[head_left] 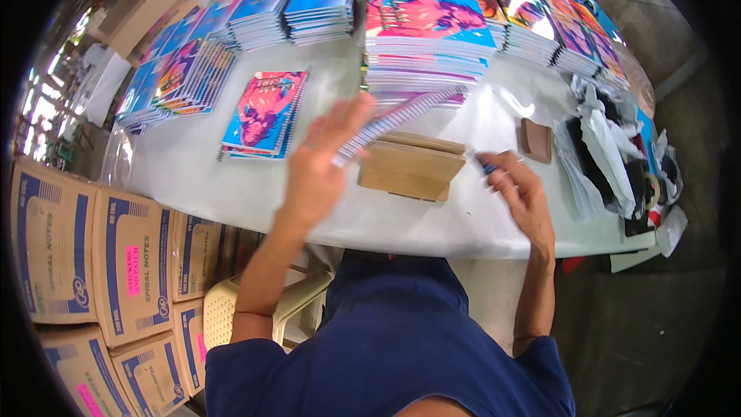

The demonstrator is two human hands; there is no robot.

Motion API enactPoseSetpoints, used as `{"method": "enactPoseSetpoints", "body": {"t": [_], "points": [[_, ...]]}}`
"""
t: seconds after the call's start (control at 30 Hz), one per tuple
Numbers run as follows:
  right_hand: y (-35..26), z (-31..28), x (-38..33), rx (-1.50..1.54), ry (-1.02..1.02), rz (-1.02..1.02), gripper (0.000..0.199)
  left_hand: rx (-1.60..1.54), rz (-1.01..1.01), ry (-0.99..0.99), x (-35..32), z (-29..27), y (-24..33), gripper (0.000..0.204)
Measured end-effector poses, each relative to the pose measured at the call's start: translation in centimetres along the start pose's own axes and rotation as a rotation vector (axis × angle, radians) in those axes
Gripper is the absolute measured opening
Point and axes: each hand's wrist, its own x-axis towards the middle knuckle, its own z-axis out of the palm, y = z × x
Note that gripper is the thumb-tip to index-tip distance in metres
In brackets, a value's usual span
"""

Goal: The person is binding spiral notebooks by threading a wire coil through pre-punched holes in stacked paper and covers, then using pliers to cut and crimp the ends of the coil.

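My left hand [318,166], slightly blurred, grips a spiral notebook [401,116] by its near end. The notebook is tilted and seen almost edge-on. Below it, a brown cardboard box or folded holder [409,172] rests on the table. To the right of the cardboard, my right hand [521,191] is closed around a small dark-blue object [487,167], too little of which shows to name. Directly behind the cardboard rises a tall stack of pink and blue notebooks [428,27]. A few similar notebooks [262,114] lie left of my left hand.
More notebook stacks [320,8] line the table's far left and far right. A brown wallet-like item [536,140] lies right of my right hand, near crumpled plastic wrapping [610,150]. Cardboard cartons [131,262] and a cream plastic chair [285,301] stand by the table's left front.
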Motion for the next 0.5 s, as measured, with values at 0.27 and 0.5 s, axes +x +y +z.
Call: {"method": "enactPoseSetpoints", "body": {"t": [0.27,0.5], "points": [[14.9,-2.4,2.8,-1.042,0.273,-0.277,0.031,0.188,-0.186,0.233,1.6,-9.4,-9.9,0.048],[-3.5,6.8,12.9,0.032,0.315,-0.438,0.069,-0.597,-0.145,0.376,2.0,-10.7,-12.0,0.082]]}}
